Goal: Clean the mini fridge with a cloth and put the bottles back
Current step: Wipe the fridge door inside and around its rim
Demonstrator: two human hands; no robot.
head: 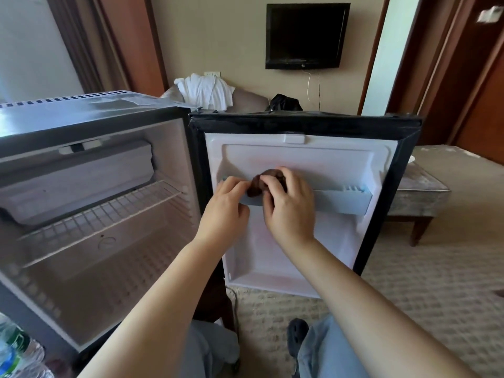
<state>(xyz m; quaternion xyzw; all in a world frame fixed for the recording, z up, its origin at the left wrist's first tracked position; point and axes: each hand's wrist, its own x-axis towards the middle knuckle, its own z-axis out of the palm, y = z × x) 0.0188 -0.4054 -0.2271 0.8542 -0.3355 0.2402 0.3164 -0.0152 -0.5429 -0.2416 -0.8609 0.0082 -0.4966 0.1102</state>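
Note:
The mini fridge stands open at the left, with a wire shelf inside and no bottles in it. Its door is swung open to the right, white inner side facing me. A dark brown cloth lies bunched on the door's shelf rail. My right hand grips the cloth from above. My left hand pinches the cloth's left end at the rail. Plastic bottles lie at the bottom left corner, partly cut off.
A padded bench stands right behind the door. Patterned carpet covers the floor. My knees and a dark shoe are below the door. A chair with white towels and a wall television are beyond.

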